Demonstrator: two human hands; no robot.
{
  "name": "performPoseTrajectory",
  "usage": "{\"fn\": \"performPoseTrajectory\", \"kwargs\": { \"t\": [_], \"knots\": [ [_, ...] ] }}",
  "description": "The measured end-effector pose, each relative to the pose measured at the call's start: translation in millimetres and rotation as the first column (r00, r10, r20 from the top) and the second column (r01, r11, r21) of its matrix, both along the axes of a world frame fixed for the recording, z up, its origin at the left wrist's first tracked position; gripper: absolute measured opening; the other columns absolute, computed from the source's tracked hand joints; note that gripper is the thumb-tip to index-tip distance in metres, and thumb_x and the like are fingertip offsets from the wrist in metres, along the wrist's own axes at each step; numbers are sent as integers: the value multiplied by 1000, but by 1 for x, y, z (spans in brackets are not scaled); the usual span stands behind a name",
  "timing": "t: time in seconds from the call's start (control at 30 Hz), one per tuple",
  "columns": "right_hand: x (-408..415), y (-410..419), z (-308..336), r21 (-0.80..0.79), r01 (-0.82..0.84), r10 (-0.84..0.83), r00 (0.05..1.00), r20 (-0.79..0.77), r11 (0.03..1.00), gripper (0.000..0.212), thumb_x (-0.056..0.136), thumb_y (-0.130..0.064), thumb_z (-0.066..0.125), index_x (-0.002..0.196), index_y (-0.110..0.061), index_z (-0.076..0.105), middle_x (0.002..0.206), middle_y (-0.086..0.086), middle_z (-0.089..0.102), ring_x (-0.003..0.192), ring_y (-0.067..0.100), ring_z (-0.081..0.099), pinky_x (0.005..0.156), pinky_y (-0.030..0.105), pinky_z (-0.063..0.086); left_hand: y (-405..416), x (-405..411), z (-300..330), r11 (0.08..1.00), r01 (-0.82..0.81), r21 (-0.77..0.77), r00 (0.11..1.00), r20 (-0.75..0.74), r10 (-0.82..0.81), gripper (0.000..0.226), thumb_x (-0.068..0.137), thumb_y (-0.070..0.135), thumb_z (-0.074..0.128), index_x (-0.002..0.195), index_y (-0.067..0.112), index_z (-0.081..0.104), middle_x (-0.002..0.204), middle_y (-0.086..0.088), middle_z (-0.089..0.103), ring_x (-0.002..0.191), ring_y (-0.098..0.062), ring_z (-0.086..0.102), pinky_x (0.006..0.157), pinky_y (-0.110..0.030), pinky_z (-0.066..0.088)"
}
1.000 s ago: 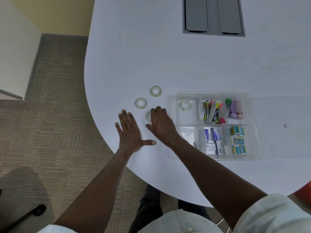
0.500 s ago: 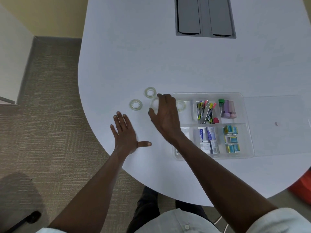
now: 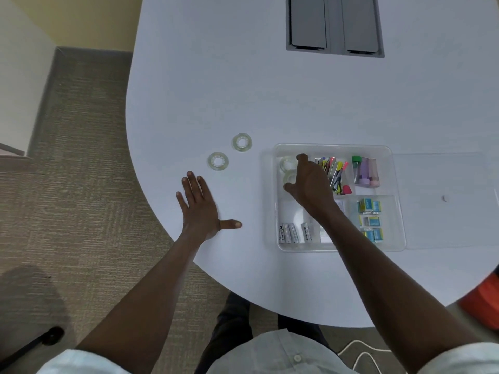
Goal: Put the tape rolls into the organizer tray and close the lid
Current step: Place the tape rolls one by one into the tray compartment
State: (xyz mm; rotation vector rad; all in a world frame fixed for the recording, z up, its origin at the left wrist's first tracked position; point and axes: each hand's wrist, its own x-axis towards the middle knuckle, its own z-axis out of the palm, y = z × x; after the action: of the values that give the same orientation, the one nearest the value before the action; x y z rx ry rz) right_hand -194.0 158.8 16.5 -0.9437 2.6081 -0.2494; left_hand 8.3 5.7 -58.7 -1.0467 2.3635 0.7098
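A clear organizer tray [image 3: 397, 201] sits on the white table at the right. My right hand [image 3: 310, 184] reaches into its far-left compartment, fingers curled around a clear tape roll [image 3: 289, 178]. Another tape roll [image 3: 287, 163] lies just beyond it in the same compartment. Two more clear tape rolls rest on the table left of the tray, one [image 3: 242, 142] farther away and one [image 3: 218, 161] nearer. My left hand [image 3: 201, 209] lies flat on the table with fingers spread, below those rolls. The clear lid [image 3: 445, 201] lies flat to the tray's right.
Other tray compartments hold coloured pens [image 3: 334, 171], small bottles [image 3: 366, 171], batteries [image 3: 294, 233] and small blue boxes [image 3: 371, 220]. A grey cable hatch [image 3: 334, 25] is set into the table's far side. The rounded table edge [image 3: 151, 184] runs left of my left hand.
My right hand lifted a tape roll from beside my left hand and carried it right, into the tray's far-left compartment. The left hand stayed flat on the table.
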Motion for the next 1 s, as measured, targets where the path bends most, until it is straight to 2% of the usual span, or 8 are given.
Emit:
{"fn": "performPoseTrajectory", "kwargs": {
  "t": [0.17,0.33,0.47,0.57,0.63,0.8,0.87,1.0],
  "knots": [
    [4,-5,-7,110,-16,20,999,-33,994,69,82,-21,74,134,4,36,94,17,66,89,33,65,70,37,49,1,0,-1,1000,-3,3,1000,-22,3,165,31,105,36,137,5,-41,150,-20,-43,138,-35,-42,115,-61,-13],
    [4,-10,-10,154,-19,24,999,-27,988,77,83,-26,75,138,8,32,101,22,66,96,36,65,75,38,49,1,1,-3,1000,-4,-6,1000,-28,3,164,32,105,38,136,6,-42,151,-20,-42,139,-35,-41,115,-61,-13],
    [6,-10,-9,113,7,-1,998,-57,994,59,87,-13,65,134,9,36,98,22,65,93,36,65,67,33,43,1,1,-4,1000,-5,-8,999,-33,5,164,31,106,36,135,7,-44,150,-21,-42,139,-35,-41,115,-62,-13],
    [8,-10,-4,103,-8,18,995,-98,995,43,89,-10,56,127,6,42,98,19,63,92,33,62,72,36,46,1,2,-5,1000,-9,-6,999,-37,9,164,30,106,35,133,7,-46,150,-20,-43,138,-34,-43,115,-62,-13],
    [10,-12,1,53,6,2,990,-140,999,33,89,-9,52,118,5,47,98,18,61,91,33,60,75,37,45,1,2,-5,1000,-8,-12,999,-33,8,164,30,107,34,134,6,-45,150,-20,-43,138,-34,-42,115,-62,-13],
    [16,-28,11,-219,74,-112,979,-169,973,18,86,-6,54,99,4,60,95,21,63,90,37,58,80,45,47,1,1,-5,1000,-7,-21,1000,-22,7,165,31,106,34,136,5,-43,149,-21,-43,138,-35,-42,115,-62,-12],
    [17,-37,12,-272,36,-79,986,-149,962,15,86,-5,54,94,3,62,92,20,64,89,37,58,79,46,48,1,1,-4,1000,-6,-20,1000,-20,5,165,31,105,34,136,5,-42,149,-22,-44,138,-36,-42,115,-62,-12],
    [22,-55,6,-271,-92,56,989,-138,958,10,86,-5,54,82,1,61,81,18,61,79,34,57,72,46,48,0,-1,-2,1000,4,-22,1000,-2,-4,164,32,105,33,136,3,-42,148,-24,-44,138,-38,-41,115,-62,-12]
  ]
}}
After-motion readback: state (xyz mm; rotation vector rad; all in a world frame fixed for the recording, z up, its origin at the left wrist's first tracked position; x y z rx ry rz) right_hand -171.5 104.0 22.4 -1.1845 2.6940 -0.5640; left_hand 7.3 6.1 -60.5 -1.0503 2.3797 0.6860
